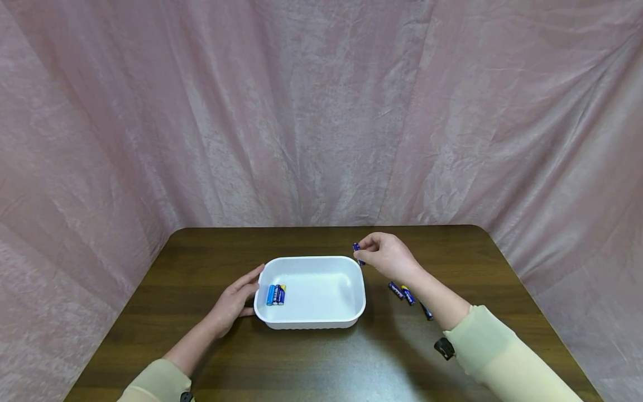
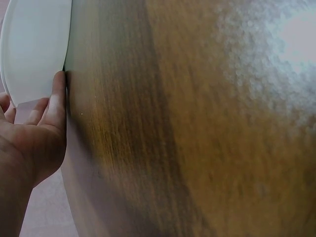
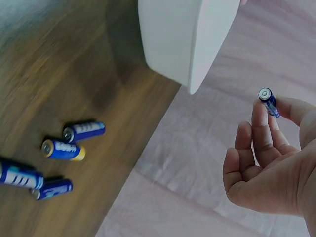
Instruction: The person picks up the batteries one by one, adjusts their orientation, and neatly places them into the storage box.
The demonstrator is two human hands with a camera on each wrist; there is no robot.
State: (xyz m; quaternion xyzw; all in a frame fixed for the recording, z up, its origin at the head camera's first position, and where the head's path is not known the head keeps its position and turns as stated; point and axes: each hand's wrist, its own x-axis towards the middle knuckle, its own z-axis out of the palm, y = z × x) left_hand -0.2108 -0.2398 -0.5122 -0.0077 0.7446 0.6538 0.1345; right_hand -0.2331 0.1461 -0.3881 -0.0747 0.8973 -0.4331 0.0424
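A white plastic tray (image 1: pixel 311 321) stands on the table, holding a short row of batteries (image 1: pixel 276 295) near its left wall, one light blue and the others dark blue. My left hand (image 1: pixel 233 301) rests against the tray's left end with fingers spread; in the left wrist view its extended fingers (image 2: pixel 59 94) touch the tray wall. My right hand (image 1: pixel 392 257) pinches a dark blue battery (image 3: pixel 268 102) between thumb and fingertips, just past the tray's back right corner and raised above the table. Its other fingers are loosely curled.
Several blue batteries (image 3: pixel 63 149), one with a yellow end, lie loose on the brown wooden table (image 1: pixel 321 368) to the right of the tray, partly under my right forearm. A pink curtain (image 1: pixel 321 111) hangs behind the table's back edge.
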